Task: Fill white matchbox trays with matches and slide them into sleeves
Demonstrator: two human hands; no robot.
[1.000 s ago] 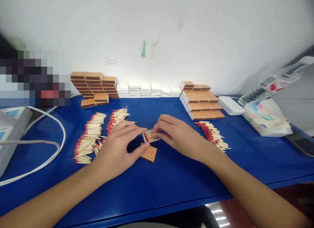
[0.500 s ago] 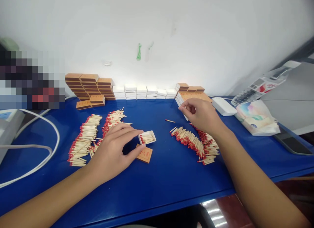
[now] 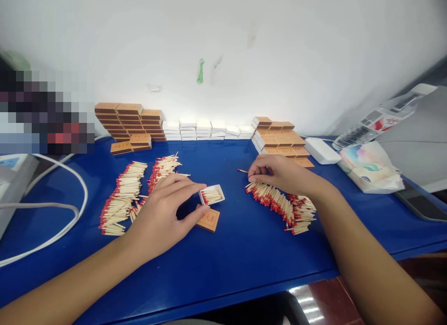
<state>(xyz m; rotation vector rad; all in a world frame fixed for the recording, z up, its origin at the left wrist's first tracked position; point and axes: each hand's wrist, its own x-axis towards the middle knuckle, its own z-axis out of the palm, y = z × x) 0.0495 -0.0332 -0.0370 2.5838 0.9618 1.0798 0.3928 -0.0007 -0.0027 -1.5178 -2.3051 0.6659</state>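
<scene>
My left hand (image 3: 164,206) grips a small white matchbox tray (image 3: 220,199) by its left end, between thumb and fingers. Several red-headed matches (image 3: 211,196) lie inside the tray. Under the thumb and just in front of the tray, an orange matchbox sleeve (image 3: 209,219) lies flat. My right hand (image 3: 274,171) is pinched at the upper left end of a spread pile of matches (image 3: 270,199); what its fingertips hold is hidden. A single match (image 3: 242,170) pokes out beside those fingers, its far end touching or passing behind them.
Two match piles (image 3: 122,194) lie left of my left hand. Along the wall stand stacked orange matchboxes (image 3: 127,120), white trays (image 3: 196,130) and more boxes (image 3: 279,138) on the right. A white cable (image 3: 80,185) loops at left; a tissue pack (image 3: 370,169) and bottle (image 3: 380,118) are at right.
My right hand has come down and left, from above the boxes to the upper end of the right match pile. My left hand stays on the tray. The view has shifted slightly.
</scene>
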